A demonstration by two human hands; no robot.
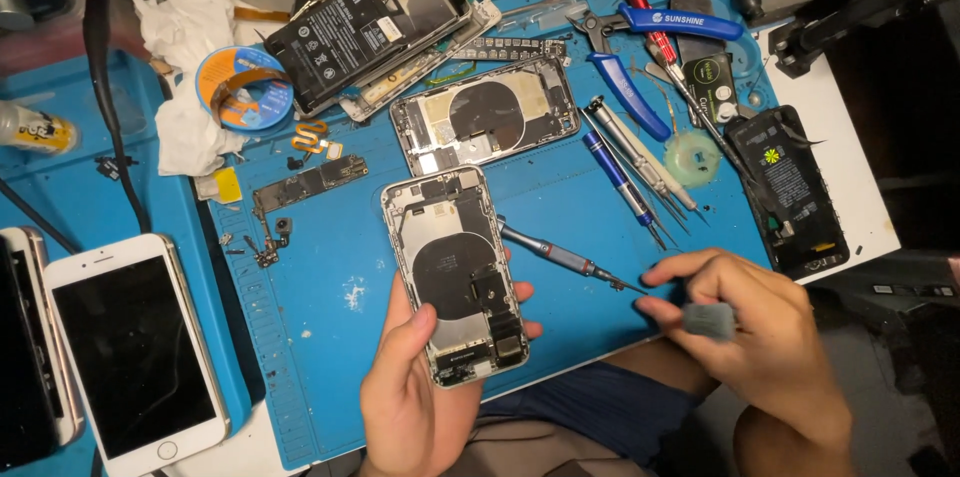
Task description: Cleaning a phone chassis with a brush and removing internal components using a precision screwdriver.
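left hand (415, 392) fingers clamped round an opened phone shell (455, 275), thumb on its edge, held face-up just above the blue mat (330, 357). right hand (765, 347) pinches a small grey block (708, 320), fingertips next to the tip of a screwdriver (560, 257) lying on the mat. second opened phone (485, 115) lies further back, white phone (135, 352) well to the left.

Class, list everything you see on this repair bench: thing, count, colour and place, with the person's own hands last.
Opened phone housing: one, silver, in left hand.
Second opened housing: one, silver, mat centre.
Phone with black battery: one, top centre.
Intact phone: one, white, lower left.
Loose battery: one, black, right edge.
Pliers: one, blue handles, top right.
Screwdrivers: several, right of centre.
Circuit board: one, dark, left of centre.
Work mat: one, blue.
Left hand: holds housing.
Right hand: fingers pinch a small grey piece.
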